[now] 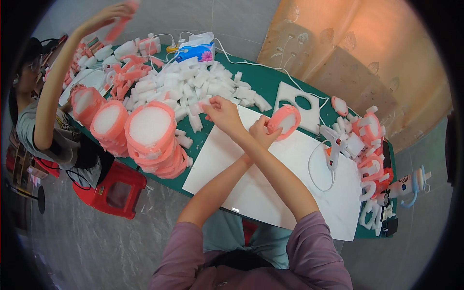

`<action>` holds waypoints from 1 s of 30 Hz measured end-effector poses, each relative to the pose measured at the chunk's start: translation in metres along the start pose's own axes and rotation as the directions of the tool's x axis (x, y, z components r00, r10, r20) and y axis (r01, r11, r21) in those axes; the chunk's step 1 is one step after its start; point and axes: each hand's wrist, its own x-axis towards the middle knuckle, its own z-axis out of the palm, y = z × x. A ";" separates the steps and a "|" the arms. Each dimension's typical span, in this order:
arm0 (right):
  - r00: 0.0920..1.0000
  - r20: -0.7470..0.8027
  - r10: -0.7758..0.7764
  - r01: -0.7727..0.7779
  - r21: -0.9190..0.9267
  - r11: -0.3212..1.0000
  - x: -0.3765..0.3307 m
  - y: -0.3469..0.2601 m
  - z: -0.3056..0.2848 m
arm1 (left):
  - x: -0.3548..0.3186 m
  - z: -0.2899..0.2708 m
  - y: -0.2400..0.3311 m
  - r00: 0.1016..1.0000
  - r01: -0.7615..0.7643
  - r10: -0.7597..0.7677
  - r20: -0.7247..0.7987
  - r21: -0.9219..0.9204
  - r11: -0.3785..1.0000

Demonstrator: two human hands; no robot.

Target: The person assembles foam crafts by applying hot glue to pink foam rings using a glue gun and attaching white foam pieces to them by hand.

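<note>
My forearms cross over the white board (pixel 251 188), the right one on top. My left hand (pixel 262 131), on the right side after the crossing, is closed on an oval foam piece (pixel 289 122) with a white middle and a pink rim. Reaching to the left, my right hand (pixel 223 115) pinches a small pale foam piece (pixel 203 104) at the near edge of a heap of white foam pieces (pixel 193 79). A white glue gun (pixel 332 147) with a looped cord lies right of the oval piece.
Stacked pink-rimmed foam rounds (pixel 151 128) stand at left. A co-worker's raised hand (pixel 108 14) holds a pink strip. A white foam sheet with a hole (pixel 285 92) lies behind the board. Pink and white parts (pixel 369 130) pile up at right. A red stool (pixel 113 188) stands left.
</note>
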 end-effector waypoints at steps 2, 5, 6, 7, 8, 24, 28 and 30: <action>0.866 0.352 0.355 -0.469 0.327 0.821 -0.002 -0.009 -0.005 | 0.000 -0.002 -0.002 1.000 0.008 -0.008 0.011 0.028 1.000; 0.697 0.600 0.393 -0.669 0.347 0.657 -0.018 -0.003 -0.001 | -0.002 0.007 -0.003 0.999 -0.033 0.032 -0.031 -0.027 0.999; 0.698 0.600 0.392 -0.669 0.351 0.656 -0.022 -0.003 0.002 | -0.001 0.006 -0.003 0.999 -0.039 0.037 -0.030 -0.062 0.997; 0.648 0.641 0.412 -0.711 0.314 0.629 -0.026 -0.002 0.006 | -0.001 0.005 -0.003 0.999 -0.044 0.042 -0.029 -0.097 0.994; 0.594 0.680 0.430 -0.751 0.275 0.601 -0.031 -0.002 0.011 | -0.001 0.006 -0.003 0.999 -0.044 0.041 -0.027 -0.095 0.995; 0.838 0.327 0.436 -0.543 0.430 0.721 -0.038 -0.021 -0.040 | -0.002 0.012 0.011 0.997 0.066 -0.065 0.036 -0.028 0.997; 0.956 0.240 0.169 -0.275 0.539 0.796 -0.048 -0.066 -0.049 | 0.027 0.005 -0.145 0.899 -0.320 0.339 -0.276 0.114 0.941; 0.987 -0.011 0.159 -0.143 0.374 0.916 -0.063 -0.026 -0.121 | 0.009 0.056 -0.099 0.972 -0.206 0.183 -0.147 -0.159 0.966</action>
